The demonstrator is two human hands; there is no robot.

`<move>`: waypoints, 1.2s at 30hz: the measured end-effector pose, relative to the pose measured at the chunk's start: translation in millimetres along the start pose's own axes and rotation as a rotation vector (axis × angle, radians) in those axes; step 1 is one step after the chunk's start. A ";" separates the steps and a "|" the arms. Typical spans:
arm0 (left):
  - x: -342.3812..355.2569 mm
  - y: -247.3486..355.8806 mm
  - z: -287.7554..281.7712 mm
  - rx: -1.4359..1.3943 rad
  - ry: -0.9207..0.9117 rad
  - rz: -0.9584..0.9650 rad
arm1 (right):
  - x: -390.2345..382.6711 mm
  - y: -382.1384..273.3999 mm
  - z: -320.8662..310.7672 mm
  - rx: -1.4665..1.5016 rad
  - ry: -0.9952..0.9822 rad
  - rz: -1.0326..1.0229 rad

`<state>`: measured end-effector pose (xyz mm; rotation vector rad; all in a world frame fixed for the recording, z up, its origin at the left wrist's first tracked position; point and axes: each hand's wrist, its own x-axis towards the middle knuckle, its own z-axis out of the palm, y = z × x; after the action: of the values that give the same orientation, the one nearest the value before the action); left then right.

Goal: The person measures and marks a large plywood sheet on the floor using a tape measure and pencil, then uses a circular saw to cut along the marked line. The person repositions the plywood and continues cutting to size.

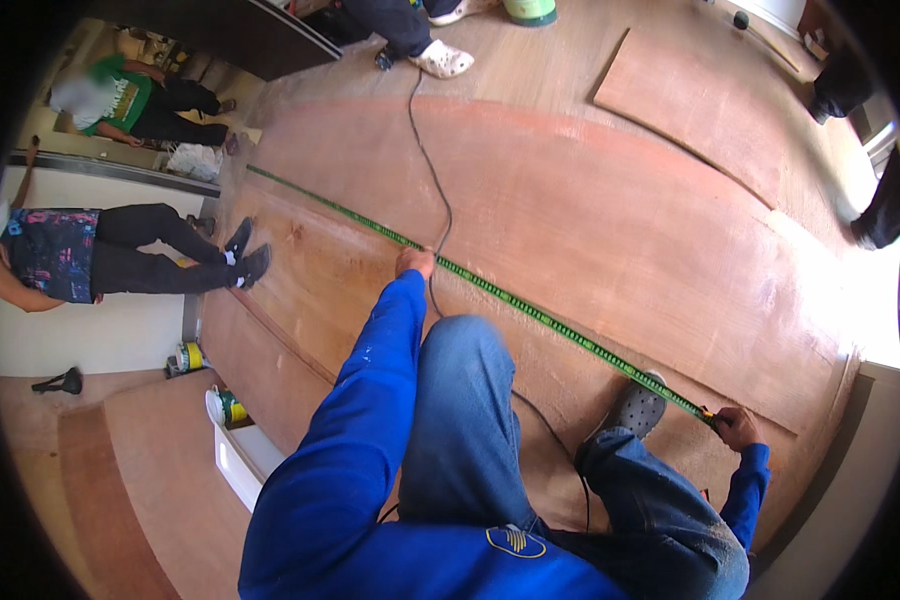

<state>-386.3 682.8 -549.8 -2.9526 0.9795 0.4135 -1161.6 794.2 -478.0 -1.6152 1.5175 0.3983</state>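
A person in a dark patterned top and black trousers (pixel 50 255) stands at far left in my head view, below another person in a green top (pixel 128 100). Near the lower left, I see a flat reddish-brown wooden board (pixel 165 470), then a long white plastic tray (pixel 238 470) with a yellow-and-green can (pixel 232 408) at its upper end.

A long, narrow green tape measure with black markings (pixel 530 309) runs diagonally from upper left to lower right, across a broad, flat, reddish-brown wooden sheet (pixel 590 220). Midway along it, my left hand (pixel 417 262), in a blue sleeve, touches the tape with fingers curled; I cannot tell whether that grip pinches it or only presses down. A thin black cable (pixel 435 180) winds past the same spot, leading up toward a white perforated clog (pixel 443 60) on another person's foot.

Farther right, a grey perforated clog (pixel 638 408) sits close beside the tape. At the tape's lower-right end, my right hand (pixel 738 428) has its grip clamped on the tape measure.
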 end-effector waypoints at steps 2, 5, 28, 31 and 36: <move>-5.3 -46.2 32.0 -0.641 -0.274 -0.337 | 0.2 3.7 -0.4 0.033 -0.134 0.106; 18.0 -70.6 64.6 -1.076 -0.533 -0.349 | 0.4 11.5 4.0 0.160 -0.190 0.129; 76.9 67.8 21.7 -1.338 -0.446 -0.224 | 30.8 7.2 3.6 0.143 0.123 -0.025; 80.6 75.5 20.5 -1.307 -0.440 -0.231 | 33.3 10.8 -0.7 0.184 0.103 0.011; 81.0 75.8 21.4 -1.289 -0.454 -0.242 | 34.3 7.0 -20.4 0.168 0.076 0.070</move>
<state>-373.7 576.0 -584.5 -3.4450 0.2653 2.2753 -1167.3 757.3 -493.9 -1.4636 1.6232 0.2428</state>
